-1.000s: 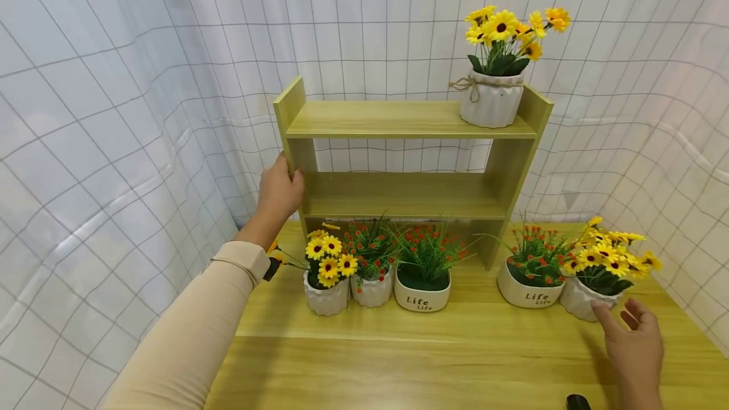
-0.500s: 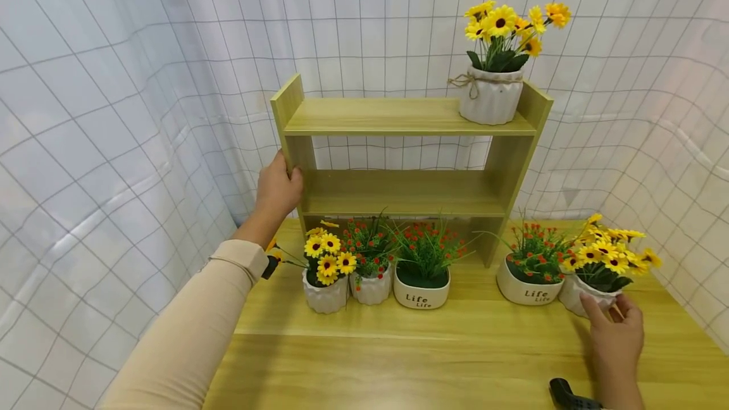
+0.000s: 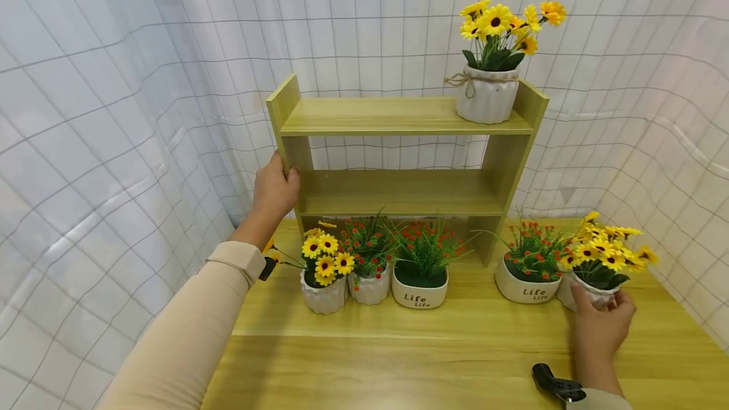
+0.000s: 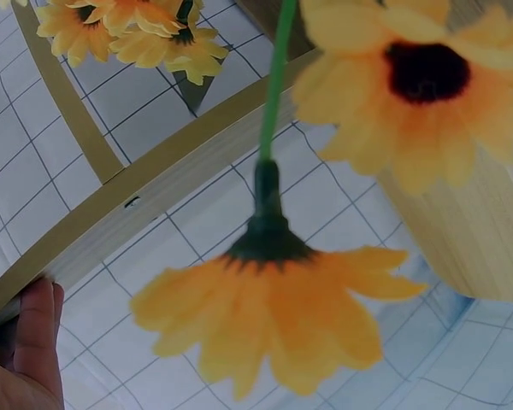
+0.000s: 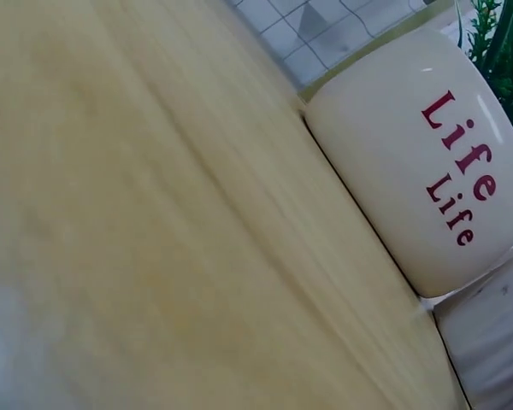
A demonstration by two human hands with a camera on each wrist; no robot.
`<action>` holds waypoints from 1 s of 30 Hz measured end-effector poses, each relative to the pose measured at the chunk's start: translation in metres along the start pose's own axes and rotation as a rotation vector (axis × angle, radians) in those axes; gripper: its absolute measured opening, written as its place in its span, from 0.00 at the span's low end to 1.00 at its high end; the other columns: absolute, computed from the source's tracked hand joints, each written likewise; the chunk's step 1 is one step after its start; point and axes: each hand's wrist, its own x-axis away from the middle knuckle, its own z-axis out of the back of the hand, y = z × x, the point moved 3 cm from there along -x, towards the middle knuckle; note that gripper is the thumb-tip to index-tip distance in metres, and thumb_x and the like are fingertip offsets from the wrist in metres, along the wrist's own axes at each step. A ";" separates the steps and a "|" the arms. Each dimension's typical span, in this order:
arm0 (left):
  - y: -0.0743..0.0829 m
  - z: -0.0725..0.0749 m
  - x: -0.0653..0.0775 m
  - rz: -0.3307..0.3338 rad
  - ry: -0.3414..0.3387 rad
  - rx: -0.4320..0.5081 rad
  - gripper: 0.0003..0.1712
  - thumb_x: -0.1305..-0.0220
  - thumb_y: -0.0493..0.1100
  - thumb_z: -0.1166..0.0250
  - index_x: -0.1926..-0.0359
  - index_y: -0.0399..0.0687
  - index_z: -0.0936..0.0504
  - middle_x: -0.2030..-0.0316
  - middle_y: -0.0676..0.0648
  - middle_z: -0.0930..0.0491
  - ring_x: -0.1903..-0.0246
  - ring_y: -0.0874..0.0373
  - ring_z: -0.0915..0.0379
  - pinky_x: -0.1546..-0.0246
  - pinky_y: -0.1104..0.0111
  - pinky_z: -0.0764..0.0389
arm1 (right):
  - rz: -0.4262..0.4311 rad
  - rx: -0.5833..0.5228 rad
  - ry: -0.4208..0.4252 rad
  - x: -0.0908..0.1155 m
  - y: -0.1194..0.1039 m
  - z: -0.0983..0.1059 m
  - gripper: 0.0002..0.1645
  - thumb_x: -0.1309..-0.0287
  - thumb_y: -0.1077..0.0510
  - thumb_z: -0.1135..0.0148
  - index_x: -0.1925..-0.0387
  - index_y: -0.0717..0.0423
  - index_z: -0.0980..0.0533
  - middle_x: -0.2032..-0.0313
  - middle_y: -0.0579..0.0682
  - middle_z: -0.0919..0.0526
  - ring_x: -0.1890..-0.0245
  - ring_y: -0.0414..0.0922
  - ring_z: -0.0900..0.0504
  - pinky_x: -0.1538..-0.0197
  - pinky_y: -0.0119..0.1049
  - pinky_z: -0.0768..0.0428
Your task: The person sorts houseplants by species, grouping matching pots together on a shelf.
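Note:
My left hand (image 3: 275, 188) grips the left side panel of a three-tier wooden shelf (image 3: 370, 116), thumb at its front edge. In the left wrist view, fingers (image 4: 36, 329) rest against the panel (image 4: 145, 184), with a yellow artificial flower (image 4: 256, 316) close to the camera. At the right, my right hand (image 3: 605, 331) holds a white fluted flowerpot (image 3: 598, 296) of yellow flowers, thumb on its left front and fingers on its right. Beside it stands an oval "Life" pot (image 3: 526, 286) with red-flowered greenery; both pots show in the right wrist view, the hand outside it.
A white pot tied with twine (image 3: 486, 97) stands at the top tier's right end. Along the shelf's front are a yellow-flower pot (image 3: 323, 299), a red-flower pot (image 3: 370, 288) and another "Life" pot (image 3: 419, 294). A gridded curtain (image 3: 387, 24) surrounds the wooden table (image 3: 387, 359).
My right hand has moved left and forward onto the yellow-flower pot, its fingers now round it. The left hand keeps its hold on the shelf. The view has shifted slightly.

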 end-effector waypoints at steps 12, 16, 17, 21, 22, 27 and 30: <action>-0.004 0.001 0.001 0.010 0.000 -0.006 0.23 0.25 0.43 0.50 0.34 0.37 0.34 0.43 0.32 0.24 0.47 0.37 0.24 0.52 0.45 0.21 | 0.093 0.022 0.068 -0.009 0.006 -0.007 0.56 0.49 0.47 0.24 0.25 0.45 0.46 0.36 0.44 0.38 0.40 0.37 0.36 0.41 0.24 0.35; -0.003 0.003 0.000 -0.002 0.008 -0.021 0.23 0.25 0.42 0.51 0.35 0.37 0.33 0.45 0.31 0.23 0.48 0.36 0.24 0.53 0.45 0.20 | 0.087 -0.011 0.081 -0.010 0.008 -0.007 0.54 0.50 0.48 0.23 0.26 0.43 0.44 0.37 0.43 0.36 0.40 0.37 0.35 0.42 0.23 0.34; -0.003 0.003 0.000 -0.003 0.009 -0.022 0.23 0.25 0.42 0.51 0.35 0.36 0.33 0.45 0.31 0.23 0.48 0.36 0.24 0.53 0.45 0.20 | 0.081 -0.036 0.085 -0.009 0.009 -0.007 0.54 0.50 0.49 0.23 0.27 0.43 0.43 0.37 0.43 0.36 0.40 0.37 0.35 0.42 0.23 0.33; -0.002 0.002 0.000 0.004 0.000 -0.019 0.23 0.25 0.42 0.51 0.34 0.37 0.34 0.44 0.31 0.23 0.48 0.36 0.23 0.54 0.45 0.20 | 0.070 -0.106 0.108 -0.005 0.007 -0.006 0.51 0.50 0.51 0.23 0.28 0.43 0.40 0.37 0.43 0.34 0.39 0.38 0.33 0.43 0.22 0.31; -0.002 0.002 0.000 0.005 -0.001 -0.019 0.23 0.25 0.42 0.51 0.34 0.37 0.34 0.44 0.30 0.23 0.48 0.35 0.23 0.54 0.45 0.20 | 0.072 -0.118 0.116 -0.005 0.006 -0.005 0.51 0.50 0.51 0.23 0.28 0.44 0.40 0.37 0.43 0.34 0.39 0.38 0.33 0.42 0.23 0.31; -0.002 0.001 -0.001 0.008 -0.004 -0.016 0.23 0.24 0.43 0.51 0.34 0.37 0.34 0.44 0.31 0.23 0.47 0.36 0.23 0.53 0.45 0.20 | 0.083 -0.175 0.146 -0.003 0.003 -0.002 0.50 0.50 0.53 0.23 0.29 0.43 0.39 0.37 0.43 0.33 0.41 0.37 0.31 0.43 0.24 0.30; -0.002 0.000 -0.001 0.002 -0.004 -0.014 0.23 0.24 0.43 0.51 0.34 0.37 0.34 0.44 0.31 0.23 0.47 0.36 0.23 0.53 0.45 0.20 | 0.084 -0.195 0.164 -0.001 0.001 0.002 0.49 0.50 0.53 0.23 0.29 0.43 0.38 0.37 0.42 0.34 0.39 0.37 0.33 0.42 0.24 0.30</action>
